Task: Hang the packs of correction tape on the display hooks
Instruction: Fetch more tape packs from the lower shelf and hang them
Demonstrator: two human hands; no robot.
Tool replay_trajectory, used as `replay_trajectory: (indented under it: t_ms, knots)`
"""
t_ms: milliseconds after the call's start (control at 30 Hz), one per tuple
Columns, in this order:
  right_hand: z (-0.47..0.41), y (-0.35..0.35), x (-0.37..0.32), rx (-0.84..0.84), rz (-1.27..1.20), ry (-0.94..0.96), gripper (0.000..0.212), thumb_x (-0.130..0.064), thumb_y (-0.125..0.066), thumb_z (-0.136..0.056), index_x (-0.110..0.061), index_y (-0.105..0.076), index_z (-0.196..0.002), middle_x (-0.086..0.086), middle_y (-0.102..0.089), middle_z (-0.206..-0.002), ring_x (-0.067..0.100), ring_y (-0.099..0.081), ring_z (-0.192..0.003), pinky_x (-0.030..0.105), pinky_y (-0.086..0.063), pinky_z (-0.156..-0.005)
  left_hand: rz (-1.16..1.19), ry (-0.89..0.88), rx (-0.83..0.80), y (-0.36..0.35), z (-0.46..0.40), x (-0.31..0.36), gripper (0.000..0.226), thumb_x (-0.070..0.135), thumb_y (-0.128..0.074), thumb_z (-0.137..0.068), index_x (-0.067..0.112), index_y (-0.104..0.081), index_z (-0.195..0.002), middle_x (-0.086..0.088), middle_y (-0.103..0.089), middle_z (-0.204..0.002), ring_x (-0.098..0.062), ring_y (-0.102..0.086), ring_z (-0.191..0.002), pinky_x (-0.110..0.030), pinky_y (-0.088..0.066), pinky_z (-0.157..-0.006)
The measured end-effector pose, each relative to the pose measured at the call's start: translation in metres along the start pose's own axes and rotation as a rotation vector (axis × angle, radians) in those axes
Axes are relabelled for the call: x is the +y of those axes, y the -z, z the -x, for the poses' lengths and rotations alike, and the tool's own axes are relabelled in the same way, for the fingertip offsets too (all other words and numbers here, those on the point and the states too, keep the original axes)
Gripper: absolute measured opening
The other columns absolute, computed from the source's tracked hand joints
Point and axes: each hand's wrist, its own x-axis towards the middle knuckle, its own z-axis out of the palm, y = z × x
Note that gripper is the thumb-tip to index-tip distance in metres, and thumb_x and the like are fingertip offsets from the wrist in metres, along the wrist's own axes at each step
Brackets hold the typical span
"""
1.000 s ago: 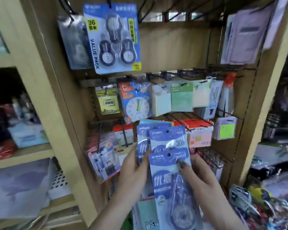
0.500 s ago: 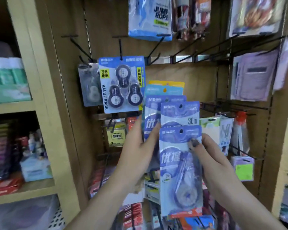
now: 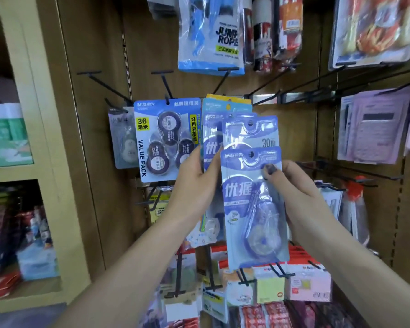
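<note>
My right hand [image 3: 301,185] pinches the front correction tape pack [image 3: 253,209], my left hand [image 3: 194,176] grips the fanned stack [image 3: 213,138] behind, which hides its fingers, both short of the bare hooks [image 3: 265,84].

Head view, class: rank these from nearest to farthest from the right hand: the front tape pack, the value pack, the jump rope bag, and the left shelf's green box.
1. Front tape pack: pinched in the right hand.
2. Value pack: hanging to the left, beyond the left hand.
3. Jump rope bag: hanging above, at the top.
4. Green box: far left, on the side shelf.
</note>
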Motion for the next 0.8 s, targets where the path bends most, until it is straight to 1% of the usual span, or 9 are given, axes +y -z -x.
replay_trajectory:
  t_ms: [67,133,233,333,433,567,633,700,800]
  knots:
    - [-0.009,0.001,0.000,0.005,0.009,0.003,0.049,-0.054,-0.072,-0.089,-0.010,-0.052,-0.089,0.003,-0.052,-0.083,0.018,-0.050,-0.080,0.035,-0.039,-0.078,0.015,0.034,-0.003,0.000,-0.007,-0.001,0.016,0.035,-0.055,-0.108,0.034,-0.069,-0.117,0.009,-0.079,-0.115,-0.015,-0.075,-0.112,-0.048,-0.058,-0.100]
    - [-0.016,-0.002,-0.003,0.014,0.012,0.016,0.058,-0.061,-0.071,-0.080,-0.008,-0.049,-0.090,0.003,-0.045,-0.088,0.020,-0.041,-0.085,0.040,-0.033,-0.080,0.040,0.072,-0.011,0.001,-0.013,-0.002,0.020,0.037,-0.056,-0.108,0.032,-0.068,-0.122,0.004,-0.078,-0.121,-0.021,-0.074,-0.116,-0.053,-0.057,-0.103]
    - [-0.023,-0.004,-0.001,0.018,-0.002,0.031,0.070,-0.064,-0.073,-0.077,-0.003,-0.046,-0.097,0.003,-0.044,-0.093,0.020,-0.040,-0.089,0.043,-0.032,-0.081,0.077,0.097,0.001,0.000,-0.020,-0.002,0.020,0.038,-0.058,-0.106,0.034,-0.066,-0.124,0.000,-0.077,-0.125,-0.027,-0.072,-0.119,-0.058,-0.055,-0.105]
    - [-0.025,-0.004,0.001,0.015,0.003,0.014,0.086,-0.078,-0.077,-0.067,-0.005,-0.044,-0.098,0.004,-0.048,-0.099,0.022,-0.045,-0.094,0.047,-0.036,-0.081,0.091,0.099,0.009,0.000,-0.024,-0.005,0.019,0.039,-0.059,-0.105,0.037,-0.066,-0.122,0.002,-0.077,-0.126,-0.025,-0.072,-0.119,-0.058,-0.054,-0.106]
    - [-0.026,-0.004,0.003,0.028,0.011,0.009,0.086,-0.081,-0.076,-0.064,-0.008,-0.045,-0.097,0.004,-0.051,-0.100,0.023,-0.047,-0.096,0.048,-0.037,-0.082,0.106,0.100,0.015,0.000,-0.025,-0.007,0.015,0.037,-0.059,-0.106,0.037,-0.067,-0.119,0.003,-0.078,-0.122,-0.021,-0.074,-0.115,-0.056,-0.056,-0.104]
    - [-0.026,-0.007,-0.001,0.045,0.007,0.033,0.086,-0.079,-0.076,-0.067,-0.006,-0.047,-0.100,0.005,-0.051,-0.098,0.022,-0.047,-0.095,0.048,-0.037,-0.080,0.160,0.105,0.017,0.000,-0.028,-0.007,0.014,0.031,-0.057,-0.108,0.034,-0.068,-0.116,0.005,-0.079,-0.117,-0.020,-0.075,-0.113,-0.052,-0.058,-0.103]
    - [-0.024,-0.009,-0.005,0.060,0.003,0.030,0.086,-0.077,-0.076,-0.070,-0.004,-0.047,-0.104,0.009,-0.051,-0.095,0.023,-0.046,-0.094,0.048,-0.037,-0.079,0.185,0.119,0.000,0.001,-0.029,-0.007,0.015,0.032,-0.057,-0.108,0.032,-0.068,-0.118,0.006,-0.080,-0.117,-0.019,-0.075,-0.112,-0.048,-0.059,-0.100]
    - [-0.024,-0.009,-0.007,0.075,-0.014,0.022,0.079,-0.071,-0.075,-0.075,-0.003,-0.048,-0.106,0.016,-0.052,-0.092,0.024,-0.046,-0.093,0.048,-0.037,-0.079,0.190,0.146,-0.016,0.001,-0.029,-0.005,0.016,0.035,-0.056,-0.108,0.032,-0.068,-0.119,0.007,-0.080,-0.115,-0.017,-0.076,-0.110,-0.045,-0.060,-0.096]
    - [-0.028,-0.011,-0.011,0.086,-0.005,-0.007,0.075,-0.066,-0.073,-0.078,0.000,-0.046,-0.103,0.005,-0.049,-0.097,0.023,-0.043,-0.092,0.046,-0.034,-0.080,0.198,0.196,-0.028,-0.001,-0.032,-0.004,0.026,0.039,-0.057,-0.108,0.027,-0.065,-0.129,0.001,-0.079,-0.121,-0.021,-0.076,-0.112,-0.052,-0.060,-0.099]
